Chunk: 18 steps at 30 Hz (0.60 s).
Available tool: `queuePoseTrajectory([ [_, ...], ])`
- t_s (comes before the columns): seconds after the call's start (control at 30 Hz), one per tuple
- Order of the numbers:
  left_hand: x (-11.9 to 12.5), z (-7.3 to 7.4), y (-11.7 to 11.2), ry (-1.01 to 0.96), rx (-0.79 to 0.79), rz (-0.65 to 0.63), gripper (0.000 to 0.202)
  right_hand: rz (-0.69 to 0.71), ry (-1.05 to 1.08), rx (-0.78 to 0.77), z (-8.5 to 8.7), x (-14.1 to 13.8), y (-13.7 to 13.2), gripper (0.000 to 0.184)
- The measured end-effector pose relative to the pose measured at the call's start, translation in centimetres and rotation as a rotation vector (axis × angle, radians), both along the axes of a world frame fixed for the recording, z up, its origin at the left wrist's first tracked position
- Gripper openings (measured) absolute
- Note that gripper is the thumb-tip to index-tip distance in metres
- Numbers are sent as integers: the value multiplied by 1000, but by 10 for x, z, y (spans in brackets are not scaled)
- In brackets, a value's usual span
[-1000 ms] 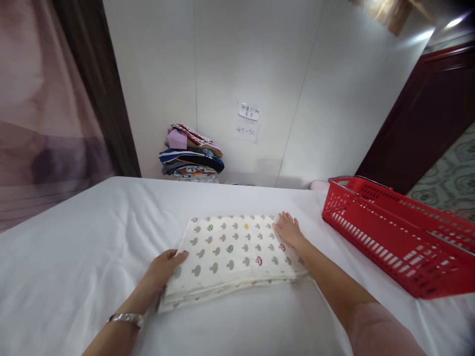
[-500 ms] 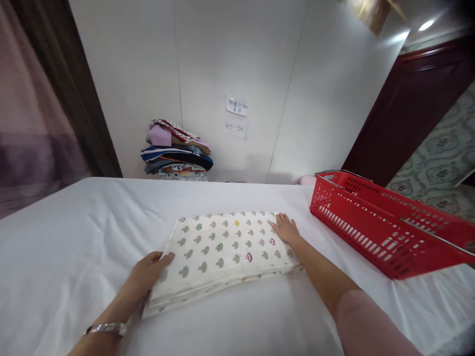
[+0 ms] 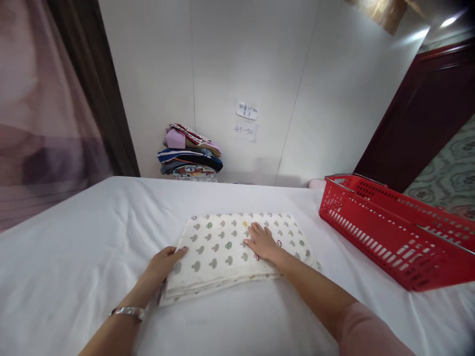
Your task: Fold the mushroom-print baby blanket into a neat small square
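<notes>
A folded white cloth (image 3: pixel 218 247) printed with small mushrooms lies on the white bed sheet (image 3: pixel 81 232) in front of me. My left hand (image 3: pixel 163 263) rests on the cloth's near left corner, thumb on top, fingers along the edge. My right hand (image 3: pixel 261 241) lies flat on the middle of the cloth, fingers spread and palm down. Neither hand holds anything else.
A red plastic basket (image 3: pixel 389 227) sits on the bed at the right. A pile of folded clothes (image 3: pixel 191 153) stands against the white wall at the back. Two paper notes (image 3: pixel 247 118) are stuck on that wall. A dark door is at the far right.
My right hand has slid from the cloth's far right edge to its middle. My left hand stays at the near left corner.
</notes>
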<state>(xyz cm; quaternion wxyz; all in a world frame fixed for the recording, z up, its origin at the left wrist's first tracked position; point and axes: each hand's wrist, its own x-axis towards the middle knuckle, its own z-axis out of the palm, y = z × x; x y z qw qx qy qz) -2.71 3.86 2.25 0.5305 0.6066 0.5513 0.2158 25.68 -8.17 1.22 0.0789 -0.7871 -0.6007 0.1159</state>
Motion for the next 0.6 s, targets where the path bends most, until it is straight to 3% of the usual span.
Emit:
queuePoseTrajectory([
  [0.13,-3,2,-3,-128,-126,-25,46,-1,49,39,4,-14,11,60],
  [0.37,-3,15,-15,-347,-264,-33,37,51,56,71,-7,-34,18,54],
  [0.5,8,46,-24,-405,-234,-92,33,34,218,59,1,-33,17,52],
  [0.6,28,79,-27,-389,-182,-220,33,-13,543,203,11,-41,12,54],
])
